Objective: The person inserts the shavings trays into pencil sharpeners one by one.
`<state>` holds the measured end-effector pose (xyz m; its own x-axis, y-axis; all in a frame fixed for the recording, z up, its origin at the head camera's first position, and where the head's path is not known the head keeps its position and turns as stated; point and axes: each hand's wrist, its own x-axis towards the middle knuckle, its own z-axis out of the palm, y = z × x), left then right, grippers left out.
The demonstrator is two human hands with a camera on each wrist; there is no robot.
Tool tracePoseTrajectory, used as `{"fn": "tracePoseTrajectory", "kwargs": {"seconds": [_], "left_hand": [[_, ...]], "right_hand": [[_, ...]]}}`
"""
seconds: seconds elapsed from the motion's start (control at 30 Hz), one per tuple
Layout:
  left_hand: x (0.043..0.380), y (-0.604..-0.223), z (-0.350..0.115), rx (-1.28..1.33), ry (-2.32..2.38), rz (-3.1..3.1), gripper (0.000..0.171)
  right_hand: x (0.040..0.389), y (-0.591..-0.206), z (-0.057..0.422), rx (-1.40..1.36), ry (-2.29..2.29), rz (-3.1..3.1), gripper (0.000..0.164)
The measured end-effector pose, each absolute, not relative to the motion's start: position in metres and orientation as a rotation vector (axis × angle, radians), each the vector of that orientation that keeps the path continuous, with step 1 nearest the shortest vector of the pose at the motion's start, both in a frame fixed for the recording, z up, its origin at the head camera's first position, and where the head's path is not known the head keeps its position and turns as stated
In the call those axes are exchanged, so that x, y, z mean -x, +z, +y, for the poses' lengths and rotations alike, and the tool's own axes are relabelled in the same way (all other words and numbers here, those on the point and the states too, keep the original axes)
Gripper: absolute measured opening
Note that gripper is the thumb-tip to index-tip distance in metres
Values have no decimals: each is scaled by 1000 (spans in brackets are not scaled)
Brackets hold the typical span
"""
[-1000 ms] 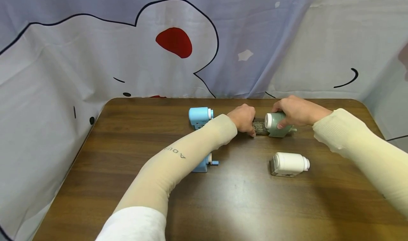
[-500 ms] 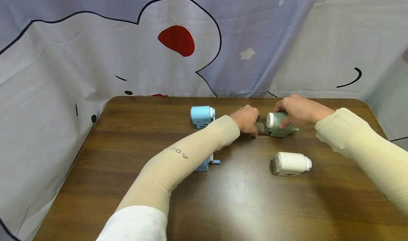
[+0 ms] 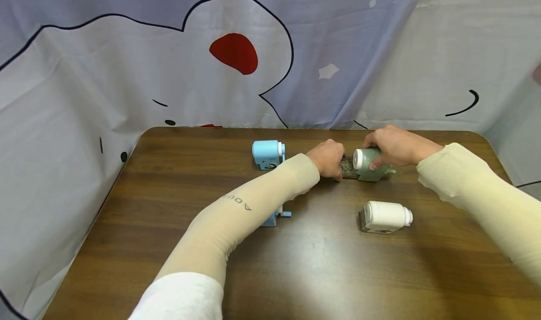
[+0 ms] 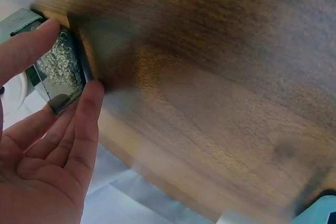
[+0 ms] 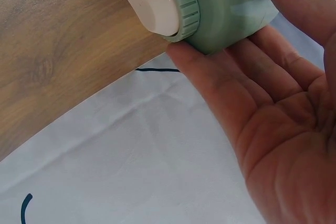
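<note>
My right hand [image 3: 395, 146] grips a green hand-crank pencil sharpener [image 3: 367, 174] lying near the back of the table. In the right wrist view its pale crank arm [image 5: 149, 6] and ribbed collar show past my fingers. The clear shavings drawer [image 4: 59, 66], holding many pencil shavings, sticks out from the sharpener's left side. My left hand [image 3: 327, 158] pinches this drawer, thumb on one side and fingers on the other. The green body [image 4: 23, 22] shows behind my thumb in the left wrist view.
A light blue sharpener [image 3: 266, 153] lies at the back, left of my hands. Another blue sharpener [image 3: 269, 220] is partly hidden under my left forearm. A cream sharpener [image 3: 385, 216] lies nearer on the right. A printed curtain [image 3: 236, 104] hangs behind the brown table [image 3: 321, 273].
My left hand has edged slightly to the right, toward the green sharpener. My right hand keeps its grip, and the other sharpeners have stayed in place.
</note>
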<state>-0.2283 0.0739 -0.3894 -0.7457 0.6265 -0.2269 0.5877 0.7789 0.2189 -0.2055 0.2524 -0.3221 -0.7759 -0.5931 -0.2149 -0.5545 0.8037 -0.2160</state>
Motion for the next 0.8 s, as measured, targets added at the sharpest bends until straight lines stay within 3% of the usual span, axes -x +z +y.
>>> {"fn": "tracePoseTrajectory", "kwargs": {"seconds": [0.8], "left_hand": [[228, -394, 86, -942, 198, 2711, 34]], "right_hand": [[205, -323, 254, 886, -209, 2711, 42]]}}
